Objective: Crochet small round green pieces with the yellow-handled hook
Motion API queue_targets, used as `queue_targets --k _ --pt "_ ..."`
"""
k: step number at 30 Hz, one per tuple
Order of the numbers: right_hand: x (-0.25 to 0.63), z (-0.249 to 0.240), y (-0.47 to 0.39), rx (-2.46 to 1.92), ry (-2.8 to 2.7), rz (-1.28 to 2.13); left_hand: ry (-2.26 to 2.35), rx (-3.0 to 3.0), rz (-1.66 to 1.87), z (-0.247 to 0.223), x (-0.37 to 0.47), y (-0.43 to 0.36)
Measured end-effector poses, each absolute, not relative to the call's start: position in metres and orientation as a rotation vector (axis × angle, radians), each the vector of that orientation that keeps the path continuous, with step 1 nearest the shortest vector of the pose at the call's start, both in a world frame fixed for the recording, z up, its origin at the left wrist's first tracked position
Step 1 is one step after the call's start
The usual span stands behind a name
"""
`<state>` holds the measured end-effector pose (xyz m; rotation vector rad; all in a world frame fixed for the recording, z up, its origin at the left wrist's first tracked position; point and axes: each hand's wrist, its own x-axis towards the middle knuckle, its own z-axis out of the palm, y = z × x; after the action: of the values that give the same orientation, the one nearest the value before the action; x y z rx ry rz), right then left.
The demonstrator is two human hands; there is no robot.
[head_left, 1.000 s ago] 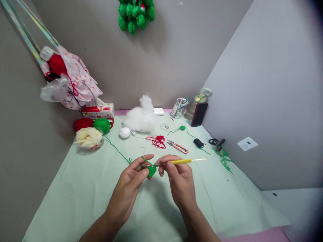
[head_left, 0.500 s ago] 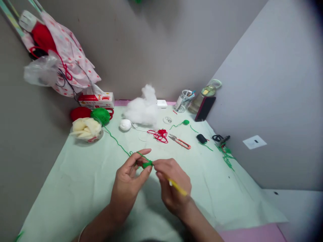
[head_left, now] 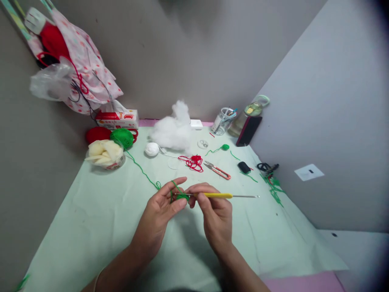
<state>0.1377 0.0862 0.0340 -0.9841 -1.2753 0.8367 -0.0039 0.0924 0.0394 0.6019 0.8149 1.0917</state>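
My left hand (head_left: 158, 213) pinches a small green crocheted piece (head_left: 182, 196) between thumb and fingers, with green yarn looped over its raised index finger. The yarn (head_left: 140, 168) runs back to a green ball (head_left: 122, 138) at the back left. In my right hand (head_left: 216, 215) is a crochet hook with a yellow handle (head_left: 217, 195). The hook lies nearly level; its left tip meets the green piece and its other metal end points right. Beyond my hands are red yarn (head_left: 194, 162) and orange-handled snips (head_left: 218, 170).
White stuffing (head_left: 173, 129) and a white yarn ball (head_left: 151, 149) lie at the back. A tub (head_left: 114, 163) stands at left. At back right are a pen jar (head_left: 223, 121), a bottle (head_left: 238, 125) and a phone (head_left: 249, 131). Black cable (head_left: 266, 167) lies by the right wall.
The hook has swung from slanting down under my right hand to nearly level, its far end now pointing right. My right hand has turned with it, and both hands sit slightly further right.
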Motion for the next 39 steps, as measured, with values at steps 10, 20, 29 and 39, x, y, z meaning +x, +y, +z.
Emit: queue_targets --k 10,20,29,39 --pt "0.145 0.032 0.083 -0.98 -1.23 0.767 0.734 0.341 1.018 0.038 -0.005 0.101" --pt "0.147 0.024 0.094 -0.921 -0.903 1.378 0.764 0.828 0.947 0.04 -0.016 0.099" --pt "0.15 0.024 0.102 -0.91 -0.632 1.563 1.744 1.596 1.046 0.044 -0.113 0.138" --pt "0.151 0.025 0.104 -0.901 -0.517 1.619 2.355 1.798 0.828 0.044 -0.191 0.196"
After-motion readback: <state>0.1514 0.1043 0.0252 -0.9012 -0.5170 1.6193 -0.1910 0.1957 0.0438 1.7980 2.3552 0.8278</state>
